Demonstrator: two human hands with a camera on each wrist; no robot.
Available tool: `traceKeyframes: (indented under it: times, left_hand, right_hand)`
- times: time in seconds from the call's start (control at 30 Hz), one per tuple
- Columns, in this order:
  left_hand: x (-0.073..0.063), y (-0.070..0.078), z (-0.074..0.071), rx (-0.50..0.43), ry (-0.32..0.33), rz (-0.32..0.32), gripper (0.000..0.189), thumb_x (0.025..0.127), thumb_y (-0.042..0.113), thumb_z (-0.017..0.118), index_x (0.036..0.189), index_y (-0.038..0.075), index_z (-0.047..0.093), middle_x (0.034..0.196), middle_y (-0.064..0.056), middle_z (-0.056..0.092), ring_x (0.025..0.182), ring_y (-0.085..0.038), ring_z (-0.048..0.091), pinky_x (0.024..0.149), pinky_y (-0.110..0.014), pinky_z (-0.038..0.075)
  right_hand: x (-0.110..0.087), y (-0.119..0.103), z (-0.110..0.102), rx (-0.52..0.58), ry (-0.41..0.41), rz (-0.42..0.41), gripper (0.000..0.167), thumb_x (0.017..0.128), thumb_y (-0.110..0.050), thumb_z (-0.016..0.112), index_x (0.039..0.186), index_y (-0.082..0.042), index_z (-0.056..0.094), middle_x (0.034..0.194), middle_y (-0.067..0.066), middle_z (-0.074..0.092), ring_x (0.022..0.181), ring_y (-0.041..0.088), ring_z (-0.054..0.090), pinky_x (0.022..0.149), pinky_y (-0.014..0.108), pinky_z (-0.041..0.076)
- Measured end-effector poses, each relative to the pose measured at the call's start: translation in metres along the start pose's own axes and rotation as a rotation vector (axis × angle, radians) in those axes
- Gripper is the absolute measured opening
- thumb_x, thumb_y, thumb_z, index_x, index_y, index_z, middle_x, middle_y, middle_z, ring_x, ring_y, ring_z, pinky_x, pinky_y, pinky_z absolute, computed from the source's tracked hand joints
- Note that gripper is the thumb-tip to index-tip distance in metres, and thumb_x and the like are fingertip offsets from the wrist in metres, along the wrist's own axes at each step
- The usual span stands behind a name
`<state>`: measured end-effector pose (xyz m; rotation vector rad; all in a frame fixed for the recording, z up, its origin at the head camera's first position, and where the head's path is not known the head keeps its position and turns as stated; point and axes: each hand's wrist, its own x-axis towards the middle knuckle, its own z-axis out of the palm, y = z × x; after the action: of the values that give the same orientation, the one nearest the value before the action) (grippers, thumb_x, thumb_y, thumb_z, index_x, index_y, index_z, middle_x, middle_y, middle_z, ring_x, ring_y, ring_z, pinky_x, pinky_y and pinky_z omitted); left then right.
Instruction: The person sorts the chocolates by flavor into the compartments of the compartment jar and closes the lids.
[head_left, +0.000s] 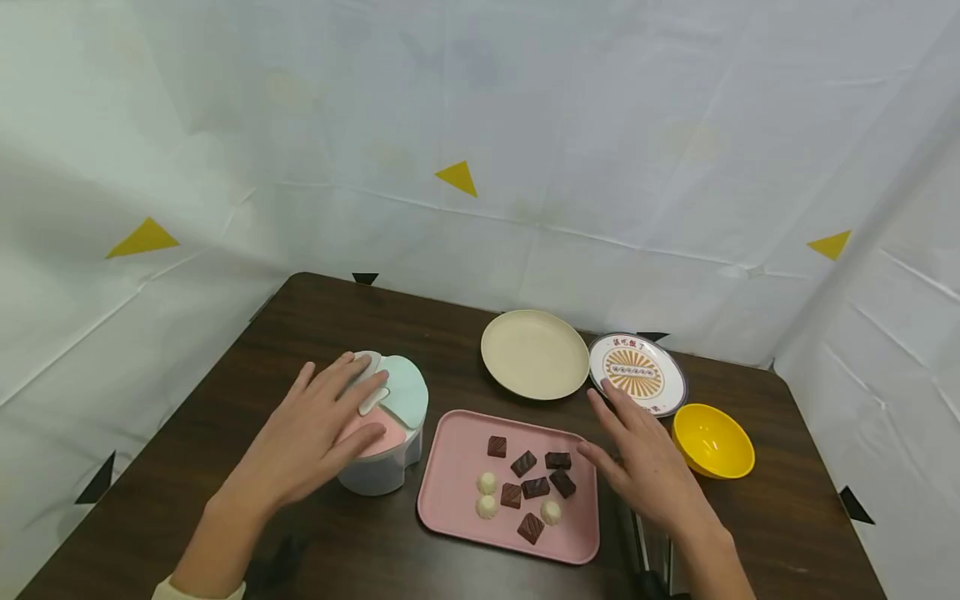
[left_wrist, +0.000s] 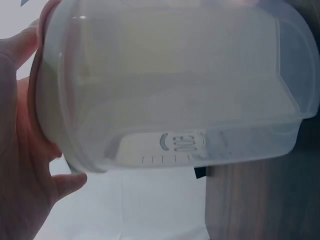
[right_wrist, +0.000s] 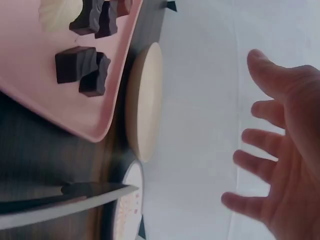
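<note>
Pink tray [head_left: 453, 475] of chocolates [head_left: 512, 496] — lidded container [head_left: 375, 477]

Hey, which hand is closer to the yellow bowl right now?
Right. In the head view, the right hand is just left of the yellow bowl; the left hand is on the far side of the pink tray, at the lidded container.
</note>
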<state>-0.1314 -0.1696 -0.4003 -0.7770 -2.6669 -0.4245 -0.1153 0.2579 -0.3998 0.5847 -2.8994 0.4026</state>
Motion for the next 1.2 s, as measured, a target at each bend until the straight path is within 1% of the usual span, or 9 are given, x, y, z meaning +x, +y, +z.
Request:
traceKeyframes:
  times: [0.2, 0.37, 0.43, 0.57, 0.7, 0.83, 1.0, 1.07, 1.2]
  left_hand:
    - [-0.015, -0.007, -0.003, -0.050, 0.035, -0.022, 0.061, 0.094, 0.052, 0.057, 0.147, 0.025, 0.046, 0.154, -0.005, 0.036, 0.144, -0.028, 0.027, 0.113, -0.059, 0.017]
    - [-0.026, -0.010, -0.002, -0.079, 0.075, -0.015, 0.058, 0.091, 0.049, 0.063, 0.142, 0.025, 0.052, 0.152, -0.005, 0.039, 0.143, -0.027, 0.031, 0.113, -0.057, 0.019]
    - [-0.029, -0.011, 0.000, -0.092, 0.094, 0.000, 0.057, 0.090, 0.049, 0.065, 0.141, 0.025, 0.054, 0.151, -0.004, 0.041, 0.142, -0.028, 0.033, 0.113, -0.056, 0.020]
    - [-0.034, -0.011, 0.002, -0.120, 0.131, 0.027, 0.055, 0.088, 0.046, 0.068, 0.138, 0.024, 0.057, 0.150, -0.002, 0.043, 0.140, -0.027, 0.036, 0.114, -0.054, 0.021]
    - [-0.039, -0.012, 0.002, -0.139, 0.161, 0.037, 0.055, 0.085, 0.042, 0.073, 0.134, 0.023, 0.060, 0.149, -0.002, 0.044, 0.139, -0.026, 0.037, 0.112, -0.056, 0.023]
    - [-0.040, -0.014, 0.002, -0.155, 0.161, 0.043, 0.057, 0.082, 0.038, 0.074, 0.135, 0.023, 0.059, 0.150, -0.001, 0.043, 0.140, -0.025, 0.037, 0.109, -0.060, 0.026]
    - [-0.041, -0.016, 0.002, -0.169, 0.169, 0.056, 0.058, 0.080, 0.029, 0.073, 0.136, 0.024, 0.059, 0.149, -0.001, 0.044, 0.139, -0.027, 0.037, 0.107, -0.059, 0.028]
    - [-0.040, -0.016, 0.002, -0.167, 0.187, 0.065, 0.059, 0.079, 0.029, 0.074, 0.136, 0.024, 0.060, 0.148, -0.001, 0.046, 0.138, -0.029, 0.038, 0.104, -0.058, 0.031]
    - [-0.037, -0.015, 0.003, -0.143, 0.229, 0.082, 0.058, 0.077, 0.035, 0.077, 0.133, 0.026, 0.063, 0.144, -0.002, 0.051, 0.132, -0.029, 0.044, 0.093, -0.058, 0.035]
  right_hand:
    - [0.009, -0.019, 0.002, 0.033, 0.064, -0.093, 0.068, 0.091, -0.038, 0.068, 0.150, -0.018, 0.041, 0.157, 0.005, 0.033, 0.138, 0.030, 0.038, 0.107, 0.053, 0.034]
    - [0.023, -0.049, 0.014, 0.067, 0.123, -0.263, 0.064, 0.090, -0.030, 0.070, 0.148, -0.018, 0.046, 0.154, 0.001, 0.038, 0.130, 0.023, 0.048, 0.100, 0.047, 0.044]
    - [0.028, -0.065, 0.020, 0.082, 0.151, -0.334, 0.061, 0.090, -0.030, 0.071, 0.146, -0.019, 0.049, 0.152, 0.000, 0.040, 0.124, 0.021, 0.053, 0.092, 0.042, 0.048]
    - [0.040, -0.098, 0.033, 0.110, 0.188, -0.479, 0.058, 0.090, -0.028, 0.071, 0.143, -0.017, 0.051, 0.150, 0.002, 0.044, 0.127, 0.020, 0.051, 0.095, 0.039, 0.047]
    - [0.052, -0.128, 0.044, 0.086, 0.200, -0.604, 0.059, 0.089, -0.024, 0.073, 0.143, -0.015, 0.050, 0.149, 0.006, 0.045, 0.136, 0.020, 0.043, 0.107, 0.037, 0.038]
    - [0.060, -0.145, 0.052, 0.026, 0.200, -0.654, 0.061, 0.088, -0.024, 0.073, 0.144, -0.016, 0.050, 0.150, 0.005, 0.043, 0.139, 0.020, 0.038, 0.111, 0.035, 0.032]
    - [0.067, -0.151, 0.058, -0.031, 0.213, -0.664, 0.054, 0.092, -0.028, 0.068, 0.143, -0.018, 0.051, 0.150, 0.002, 0.045, 0.140, 0.021, 0.038, 0.112, 0.036, 0.031]
    - [0.069, -0.152, 0.058, -0.035, 0.221, -0.658, 0.052, 0.094, -0.028, 0.066, 0.142, -0.018, 0.052, 0.149, 0.001, 0.046, 0.139, 0.020, 0.039, 0.112, 0.037, 0.031]
    - [0.073, -0.150, 0.059, -0.047, 0.240, -0.643, 0.050, 0.094, -0.029, 0.066, 0.141, -0.019, 0.054, 0.147, 0.000, 0.049, 0.138, 0.020, 0.041, 0.110, 0.040, 0.034]
